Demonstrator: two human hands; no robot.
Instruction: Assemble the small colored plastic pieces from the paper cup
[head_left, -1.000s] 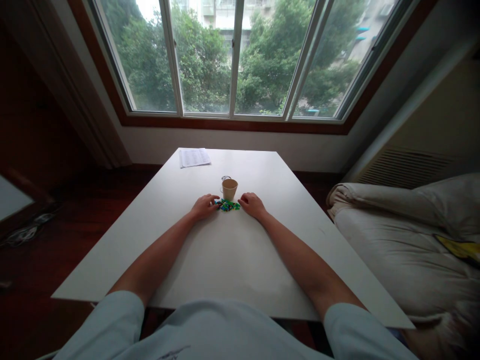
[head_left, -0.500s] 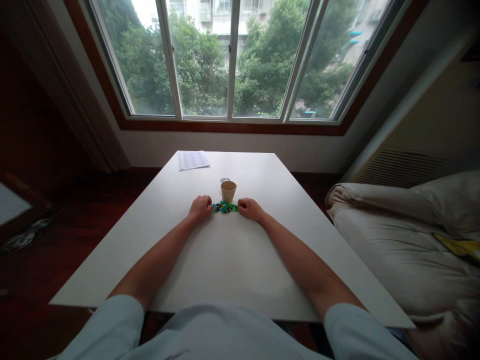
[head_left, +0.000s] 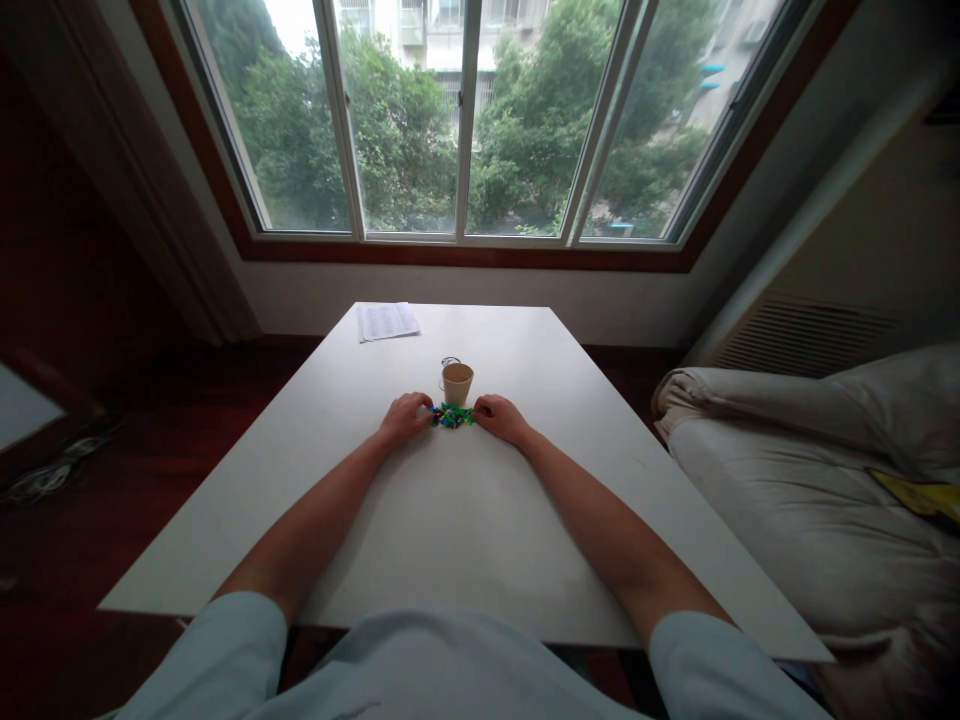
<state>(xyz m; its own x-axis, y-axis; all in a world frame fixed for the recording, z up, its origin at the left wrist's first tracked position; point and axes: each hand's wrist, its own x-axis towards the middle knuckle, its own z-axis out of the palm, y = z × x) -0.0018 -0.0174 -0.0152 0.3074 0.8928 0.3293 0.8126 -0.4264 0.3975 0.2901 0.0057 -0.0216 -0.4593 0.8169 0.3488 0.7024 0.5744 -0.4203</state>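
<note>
A small heap of coloured pieces [head_left: 451, 416], mostly green and blue with some yellow and dark ones, lies on the white table [head_left: 457, 520]. They are too small for me to tell their kind. My left hand [head_left: 407, 416] rests at the heap's left edge, its fingers bent and their tips drawn together at the pieces. At the right edge is my right hand [head_left: 501, 417], fingers curled in and tips against the heap. Whatever either hand pinches is hidden. Just behind the heap a tan cup [head_left: 457, 384] stands upright, its mouth facing up.
Behind the cup lies a thin dark loop [head_left: 450, 360], perhaps a cord. Printed sheets of paper [head_left: 388, 321] lie at the table's far left corner. A sofa [head_left: 810, 480] stands along the right side, and a window [head_left: 461, 120] is beyond the table.
My left hand has shifted slightly right, its fingers reaching further into the heap. The right hand has moved only a little inward. The cup has stayed put.
</note>
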